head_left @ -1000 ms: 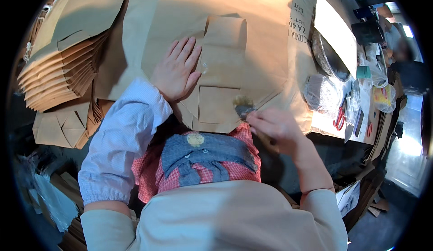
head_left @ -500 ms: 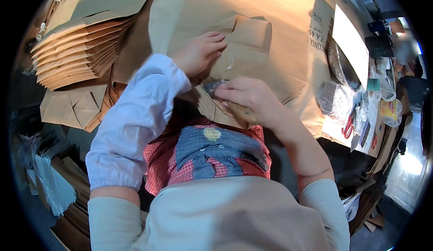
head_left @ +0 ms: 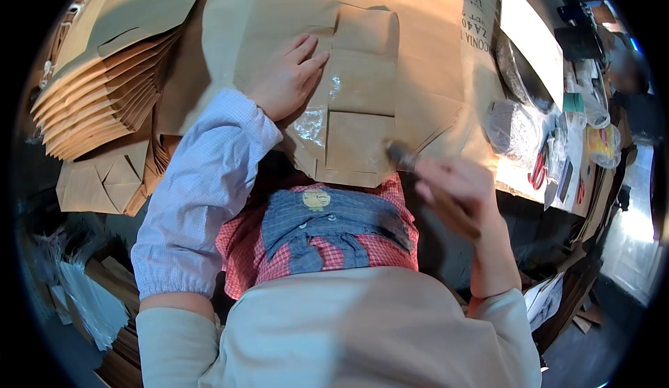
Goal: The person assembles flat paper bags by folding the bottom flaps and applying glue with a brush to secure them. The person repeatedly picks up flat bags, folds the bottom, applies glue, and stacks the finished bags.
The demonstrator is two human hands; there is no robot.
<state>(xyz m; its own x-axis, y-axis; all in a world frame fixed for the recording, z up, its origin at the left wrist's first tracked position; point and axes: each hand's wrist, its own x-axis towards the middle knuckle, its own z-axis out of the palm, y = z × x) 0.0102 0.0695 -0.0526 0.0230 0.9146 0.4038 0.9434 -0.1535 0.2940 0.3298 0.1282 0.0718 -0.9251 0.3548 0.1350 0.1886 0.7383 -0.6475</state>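
Observation:
A brown kraft paper bag (head_left: 364, 67) lies in front of me with its near end folded into flaps. One folded flap (head_left: 359, 137) forms a rectangle at the near edge. To its left, a wet, glossy patch (head_left: 310, 125) shines on the paper. My left hand (head_left: 289, 78) rests on the paper left of the middle panel, fingers stretched out. In my right hand (head_left: 463, 186) is a brush (head_left: 449, 210) with a wooden handle. Its dark ferrule and bristles sit at the right side of the folded flap; whether the tip touches cannot be made out.
Fanned, folded paper bags (head_left: 104, 92) are stacked at the left. On the right lie a white sheet (head_left: 532, 40), a plastic-wrapped roll (head_left: 512, 130), red-handled scissors (head_left: 536, 172) and a yellow roll in plastic (head_left: 603, 145). The table's near edge runs close to my body.
My right hand has swung right with the brush, off the left part of the folded end. My left hand has shifted slightly, its fingers now straighter. The view has moved a little.

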